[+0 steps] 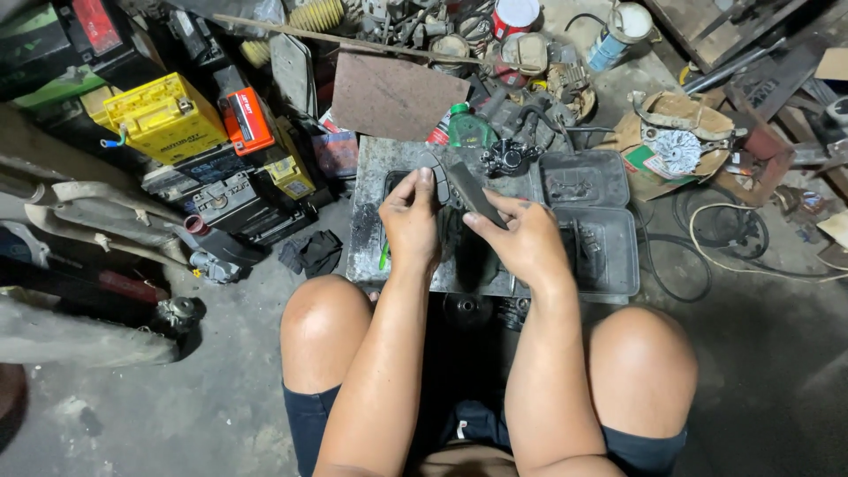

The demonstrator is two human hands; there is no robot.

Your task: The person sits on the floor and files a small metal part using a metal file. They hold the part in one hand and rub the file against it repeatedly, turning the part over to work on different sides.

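Note:
I sit with both knees up before a low, dirty metal work surface (371,238). My right hand (528,243) grips a flat dark file-like tool (473,193), angled up to the left. My left hand (410,221) is curled, its fingertips pinching a thin curved dark part (439,177) that meets the tool's upper end. A small black metal assembly (506,158) lies just beyond the hands. What sits under my hands is hidden.
Two grey plastic trays (585,179) (609,252) sit to the right. Stacked batteries, yellow (164,117) and orange-topped (246,120), stand at left. A green bottle (466,129), a rusty plate (395,95), a cardboard box (676,141), cables (715,234) and a black rag (311,253) lie around.

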